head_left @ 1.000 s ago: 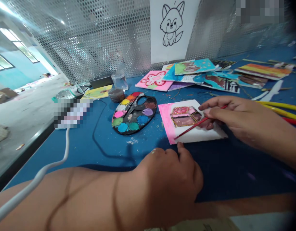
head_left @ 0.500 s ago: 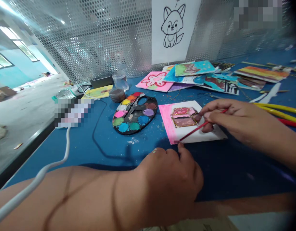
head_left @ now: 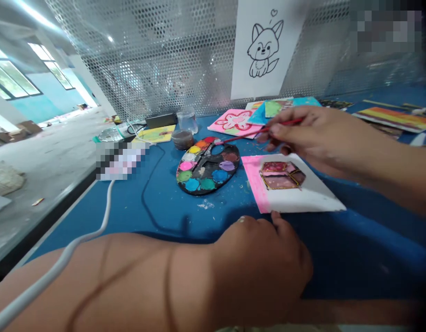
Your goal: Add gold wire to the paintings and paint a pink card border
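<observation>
My right hand (head_left: 303, 131) is closed on a thin red paintbrush (head_left: 245, 135), whose tip is over the upper edge of the black paint palette (head_left: 201, 171). Round wells of many colours ring the palette. Right of it lies a small white canvas (head_left: 313, 198) with a pink painted strip down its left side and a gold-outlined box picture (head_left: 280, 176) in pink and brown. At the canvas's lower edge rests my left hand (head_left: 264, 253), its fingers curled and one fingertip touching the edge; whether it holds anything is hidden.
Painted cards (head_left: 233, 121) lie behind the canvas, others (head_left: 399, 115) farther right. A cup of murky water (head_left: 183, 139) and a clear cup (head_left: 188, 121) stand behind the palette. A white cable (head_left: 107, 210) crosses my left forearm. A fox drawing (head_left: 264, 50) hangs on the mesh.
My right hand has lifted off the canvas and moved up and left with the brush, from the pink strip's lower end to the palette. The view has shifted; my left hand remains at the canvas edge.
</observation>
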Tool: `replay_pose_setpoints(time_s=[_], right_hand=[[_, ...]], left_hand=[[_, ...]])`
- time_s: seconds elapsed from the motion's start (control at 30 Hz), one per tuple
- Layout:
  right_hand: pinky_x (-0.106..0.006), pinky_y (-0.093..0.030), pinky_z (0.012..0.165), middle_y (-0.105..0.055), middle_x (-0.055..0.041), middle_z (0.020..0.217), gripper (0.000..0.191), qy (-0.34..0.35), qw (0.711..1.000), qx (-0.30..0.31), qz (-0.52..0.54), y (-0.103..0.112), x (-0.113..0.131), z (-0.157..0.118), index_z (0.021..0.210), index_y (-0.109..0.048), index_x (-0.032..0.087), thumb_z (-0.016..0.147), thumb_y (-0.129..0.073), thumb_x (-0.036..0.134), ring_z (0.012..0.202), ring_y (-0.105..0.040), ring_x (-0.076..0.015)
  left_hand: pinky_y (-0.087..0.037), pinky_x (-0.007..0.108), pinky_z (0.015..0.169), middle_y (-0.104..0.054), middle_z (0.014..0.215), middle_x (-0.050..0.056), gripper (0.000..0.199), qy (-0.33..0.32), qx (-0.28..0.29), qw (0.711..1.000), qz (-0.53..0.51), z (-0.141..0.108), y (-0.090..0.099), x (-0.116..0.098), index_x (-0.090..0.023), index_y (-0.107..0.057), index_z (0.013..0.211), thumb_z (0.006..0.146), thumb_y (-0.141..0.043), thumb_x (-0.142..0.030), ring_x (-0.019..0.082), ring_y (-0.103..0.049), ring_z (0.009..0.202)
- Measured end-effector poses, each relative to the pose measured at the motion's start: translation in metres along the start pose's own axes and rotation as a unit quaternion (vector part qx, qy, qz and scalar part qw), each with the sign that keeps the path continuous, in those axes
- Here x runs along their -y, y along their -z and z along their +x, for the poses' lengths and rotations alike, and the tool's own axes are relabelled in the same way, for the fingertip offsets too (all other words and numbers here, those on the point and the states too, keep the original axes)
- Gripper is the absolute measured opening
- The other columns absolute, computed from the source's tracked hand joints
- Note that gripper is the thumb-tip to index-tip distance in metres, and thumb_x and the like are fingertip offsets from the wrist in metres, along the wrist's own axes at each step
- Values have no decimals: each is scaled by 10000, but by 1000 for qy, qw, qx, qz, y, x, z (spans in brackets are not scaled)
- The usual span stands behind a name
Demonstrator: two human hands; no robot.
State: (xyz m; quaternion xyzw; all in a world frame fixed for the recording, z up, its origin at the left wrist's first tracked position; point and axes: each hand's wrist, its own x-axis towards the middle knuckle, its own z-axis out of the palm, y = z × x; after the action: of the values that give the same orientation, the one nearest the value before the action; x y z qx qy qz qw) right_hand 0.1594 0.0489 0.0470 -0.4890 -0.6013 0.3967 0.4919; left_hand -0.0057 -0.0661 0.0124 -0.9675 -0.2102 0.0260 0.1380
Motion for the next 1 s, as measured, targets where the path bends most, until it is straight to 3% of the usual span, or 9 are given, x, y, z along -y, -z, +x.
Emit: replay_pose_setpoints(time_s=[0.13,0.27,0.47,0.63,0.77,0.9,1.0], right_hand=[[-255,-435,612,-692,-25,772,121,112,992,1,-61,-38,21,50,774,-622,155,811,-731,115,650,-600,-101],[-294,-475,694,-675,-30,762,231,127,982,-3,-141,-83,36,87,687,-539,183,805,-703,70,723,-635,-147],[-349,-502,802,-656,-31,816,254,172,967,14,-187,-130,14,127,715,-479,211,830,-667,86,829,-645,-189],[-371,-495,883,-655,-34,889,270,183,959,1,-218,-139,7,133,720,-462,213,820,-670,72,889,-637,-193],[-335,-497,833,-634,-15,840,242,179,970,-4,-162,-133,19,121,756,-439,225,915,-590,123,802,-631,-159],[-271,-473,675,-574,33,672,250,165,980,74,-84,-128,23,105,765,-425,231,955,-566,149,629,-591,-125],[-269,-448,633,-558,43,623,266,158,973,135,-100,-129,16,93,745,-440,222,914,-627,137,593,-572,-127]], left_hand=[[-499,297,502,-641,1314,265,420,2,-21,1000,11,-1,-6,-3,-93,-664,1276,1019,-366,-241,240,-715,751],[-503,296,478,-675,1243,270,435,19,-64,998,6,4,-11,-5,-94,-708,1218,1030,-365,-282,248,-715,735],[-459,256,392,-686,1246,247,423,25,-30,999,-15,13,-11,-7,-141,-741,1202,973,-385,-142,242,-716,678],[-462,260,395,-675,1278,240,434,62,1,998,-31,17,-14,-13,-112,-720,1225,990,-361,-173,246,-724,715],[-405,249,362,-685,1267,231,415,48,-1,998,-50,18,-13,-11,-125,-737,1195,986,-386,-202,238,-713,682],[-414,269,350,-678,1271,247,430,19,19,998,-49,16,-5,-4,-116,-724,1232,965,-398,-197,245,-712,664],[-428,280,352,-663,1291,257,467,0,14,999,-42,15,-2,0,-100,-712,1255,956,-360,-165,249,-712,664]])
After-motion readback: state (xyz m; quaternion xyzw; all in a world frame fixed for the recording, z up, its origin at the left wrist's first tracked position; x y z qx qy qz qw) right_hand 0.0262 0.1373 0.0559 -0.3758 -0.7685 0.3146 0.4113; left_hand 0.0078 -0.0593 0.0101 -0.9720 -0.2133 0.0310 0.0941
